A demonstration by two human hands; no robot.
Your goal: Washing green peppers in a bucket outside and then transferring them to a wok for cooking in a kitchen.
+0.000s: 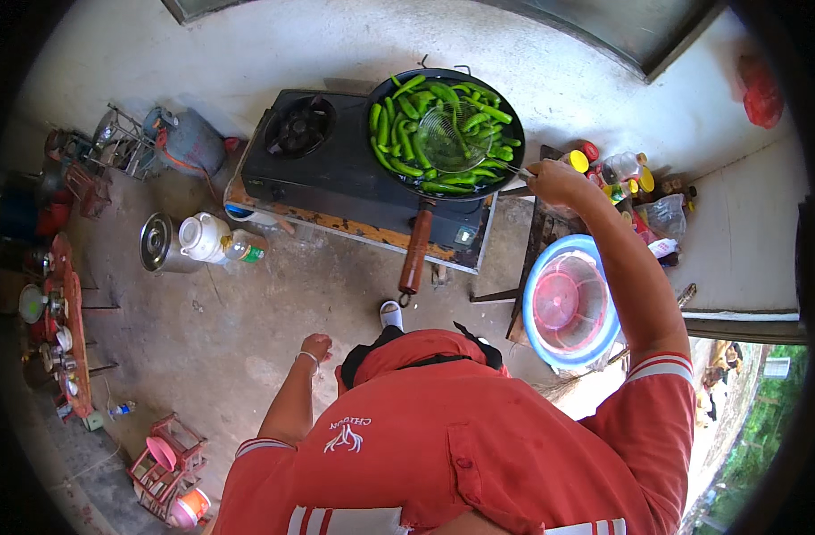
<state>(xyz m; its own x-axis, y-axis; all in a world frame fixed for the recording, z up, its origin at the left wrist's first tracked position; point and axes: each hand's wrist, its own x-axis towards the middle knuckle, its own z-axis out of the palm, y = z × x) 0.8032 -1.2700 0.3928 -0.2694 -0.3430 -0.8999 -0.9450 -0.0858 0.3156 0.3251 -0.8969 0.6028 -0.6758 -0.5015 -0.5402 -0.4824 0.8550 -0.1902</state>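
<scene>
My right hand (548,182) grips the handle of a wire-mesh skimmer (451,137), whose round basket lies over the green peppers (404,134) in a dark wok (514,114). Liquid shows between the peppers. The wok sits on the right side of a black two-burner gas stove (340,177), its wooden handle (417,251) pointing towards me. At the left, an uncovered burner (300,127) holds nothing. My left hand (318,348) hangs at my side over the floor, fingers curled, a bracelet on the wrist; I see nothing in it.
Jars and bottles (621,167) crowd a bench on the right, beside a blue basin (529,301) with a pink basket (561,301) inside. On the left floor are a lidded steel pot (154,242), a white jug (203,237) and a gas cylinder (196,144). A red table (76,334) stands far left.
</scene>
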